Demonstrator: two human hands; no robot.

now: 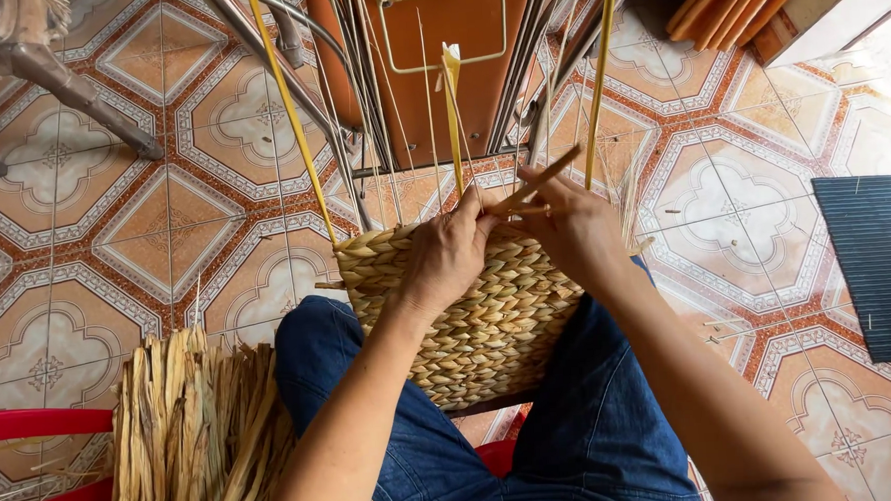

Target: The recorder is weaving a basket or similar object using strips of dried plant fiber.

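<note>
— Hands first: where are they?

— Both sit at the top rim of a woven basket [469,320] that rests between the person's knees, at the middle of the view. The left hand [448,252] lies on the rim with its fingers curled down over the braided edge, closed on the weave. The right hand [575,230] is at about two o'clock from it, just beside, fingers pinched shut on a flat straw strand [535,183] that slants up toward one o'clock.

— And the basket itself?

— Pale, plaited in thick rope-like rows. Yellow upright stakes [598,83] rise from its rim toward twelve o'clock, one leaning off toward eleven, with thinner pale reeds between them. A short yellow strand [452,110] stands upright between the hands.

— What is around?

— At seven o'clock a bundle of dried straw [198,432] lies against the left knee, resting over a red plastic tub [34,469]. Blue denim trousers [573,425] cover both legs. At twelve o'clock stands an orange chair [457,50] with thin metal legs. At three o'clock a dark ribbed mat [882,261] lies on the patterned tile floor [144,224], well apart from the hands. At one o'clock, orange slats [735,2] lean in the corner. Bits of straw are scattered on the tiles near four o'clock.
</note>
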